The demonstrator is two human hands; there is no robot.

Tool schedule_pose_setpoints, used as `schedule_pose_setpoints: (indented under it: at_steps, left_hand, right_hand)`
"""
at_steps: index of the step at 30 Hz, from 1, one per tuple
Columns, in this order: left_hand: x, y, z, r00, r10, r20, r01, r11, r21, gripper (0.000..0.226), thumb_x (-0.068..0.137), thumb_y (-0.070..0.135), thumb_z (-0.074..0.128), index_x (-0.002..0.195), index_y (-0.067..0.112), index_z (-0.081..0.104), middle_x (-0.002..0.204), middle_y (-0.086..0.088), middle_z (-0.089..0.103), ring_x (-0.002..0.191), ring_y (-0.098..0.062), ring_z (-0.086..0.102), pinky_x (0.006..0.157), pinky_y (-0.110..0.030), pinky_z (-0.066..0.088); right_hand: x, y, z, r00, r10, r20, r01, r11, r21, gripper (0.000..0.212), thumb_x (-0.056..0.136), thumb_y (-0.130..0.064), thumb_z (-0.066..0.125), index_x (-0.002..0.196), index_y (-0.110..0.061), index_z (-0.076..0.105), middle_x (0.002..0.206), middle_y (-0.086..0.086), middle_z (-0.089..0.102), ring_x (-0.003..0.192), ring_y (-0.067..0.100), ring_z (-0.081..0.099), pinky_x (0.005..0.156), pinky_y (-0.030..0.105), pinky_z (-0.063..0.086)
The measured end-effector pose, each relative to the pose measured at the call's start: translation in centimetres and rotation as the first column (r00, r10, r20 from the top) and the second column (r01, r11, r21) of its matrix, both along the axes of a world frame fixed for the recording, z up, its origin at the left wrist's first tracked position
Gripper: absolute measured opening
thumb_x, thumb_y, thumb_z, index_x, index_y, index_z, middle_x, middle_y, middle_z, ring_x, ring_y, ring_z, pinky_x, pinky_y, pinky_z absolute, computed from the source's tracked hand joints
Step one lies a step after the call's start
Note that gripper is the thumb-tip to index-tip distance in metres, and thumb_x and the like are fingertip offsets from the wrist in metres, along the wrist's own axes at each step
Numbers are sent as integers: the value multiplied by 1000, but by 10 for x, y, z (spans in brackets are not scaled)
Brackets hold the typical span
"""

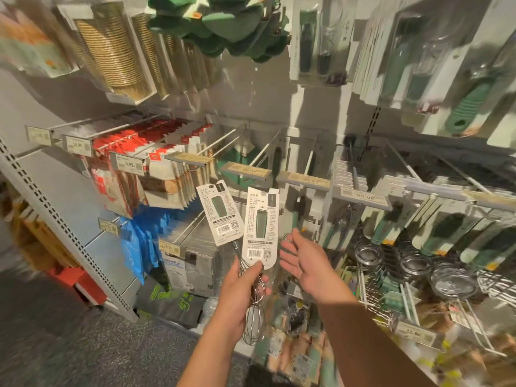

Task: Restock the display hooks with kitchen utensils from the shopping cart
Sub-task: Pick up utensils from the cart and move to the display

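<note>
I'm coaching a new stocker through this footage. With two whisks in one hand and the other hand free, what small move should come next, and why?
Probably the open right hand should take the nearer whisk card by its top. The left hand grips both whisks at the wires with their cards fanned apart, so neither can be threaded onto a bare hook until they are separated.

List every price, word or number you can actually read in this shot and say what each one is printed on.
"16.90": price tag on the upper left hook rail.
"4.99": price tag in front of the red-and-white packets.
"30.50", seen upside down: price tag right of centre.
The backing cards of the two whisks gripped by the left hand carry barcodes, QR codes and fine print, too small to read.
Other shelf tags: too blurred.
</note>
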State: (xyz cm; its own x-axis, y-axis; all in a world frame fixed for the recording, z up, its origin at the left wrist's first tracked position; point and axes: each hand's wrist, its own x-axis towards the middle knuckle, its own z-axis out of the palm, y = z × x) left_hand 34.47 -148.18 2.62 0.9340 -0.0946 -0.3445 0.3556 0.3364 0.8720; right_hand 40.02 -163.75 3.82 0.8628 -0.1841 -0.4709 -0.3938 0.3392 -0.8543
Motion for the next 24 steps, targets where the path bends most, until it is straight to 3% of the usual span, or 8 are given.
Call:
schedule_pose_setpoints:
  at_steps: [5, 14, 19, 20, 22, 23, 24]
  left_hand:
    - [-5, -3, 3, 999, -54, 8, 54, 998, 27, 24, 102, 16, 62, 126, 20, 65, 88, -9, 75, 68, -18, 66, 57, -25, 52]
    - [-15, -4, 6, 985, -169, 47, 164, 982, 96, 28, 102, 8, 59, 129, 16, 59, 99, -17, 79, 82, -23, 75, 71, -24, 58]
    - [-17, 0, 10, 987, -155, 51, 151, 986, 65, 30, 101, 6, 61, 129, 18, 64, 106, -8, 79, 81, -21, 73, 75, -29, 57]
    - [-18, 0, 10, 988, -147, 53, 144, 988, 62, 30, 101, 6, 62, 128, 18, 64, 105, -7, 79, 77, -19, 71, 75, -31, 55]
    - [-18, 2, 11, 991, -128, 42, 126, 991, 45, 28, 101, 10, 63, 128, 16, 66, 100, -7, 79, 69, -16, 65, 72, -31, 53]
    - [-19, 3, 11, 993, -118, 28, 118, 993, 22, 26, 101, 12, 63, 127, 15, 66, 99, -8, 78, 66, -15, 64, 68, -30, 52]
    - [-19, 4, 12, 994, -113, 13, 113, 994, -7, 26, 101, 14, 63, 127, 13, 66, 97, -10, 77, 64, -14, 63, 64, -29, 51]
  right_hand:
    - [-17, 16, 28, 976, 122, 182, -117, 992, -36, 32, 106, -37, 55, 119, -13, 71, 109, 6, 79, 105, 26, 75, 99, 48, 57]
    - [-33, 25, 32, 948, 90, 304, -40, 985, -167, 20, 102, -19, 64, 122, -20, 65, 109, -2, 79, 99, 18, 76, 88, 45, 62]
    - [-36, 27, 29, 944, 72, 322, -13, 983, -182, 20, 102, -20, 64, 122, -20, 63, 112, -2, 78, 100, 16, 76, 88, 43, 62]
    - [-35, 28, 28, 945, 83, 317, -36, 988, -152, 25, 101, -26, 65, 125, -19, 63, 114, -1, 77, 104, 17, 75, 91, 45, 61]
    - [-36, 31, 29, 959, 88, 270, -82, 996, -34, 61, 90, -51, 72, 140, -19, 56, 128, 2, 73, 118, 23, 69, 101, 51, 56]
    - [-35, 31, 28, 966, 84, 245, -96, 995, 35, 81, 83, -62, 74, 147, -20, 51, 135, 4, 69, 125, 26, 65, 103, 52, 55]
    - [-35, 30, 30, 967, 86, 241, -111, 990, 91, 86, 81, -67, 70, 150, -20, 48, 139, 6, 66, 127, 28, 64, 98, 49, 58]
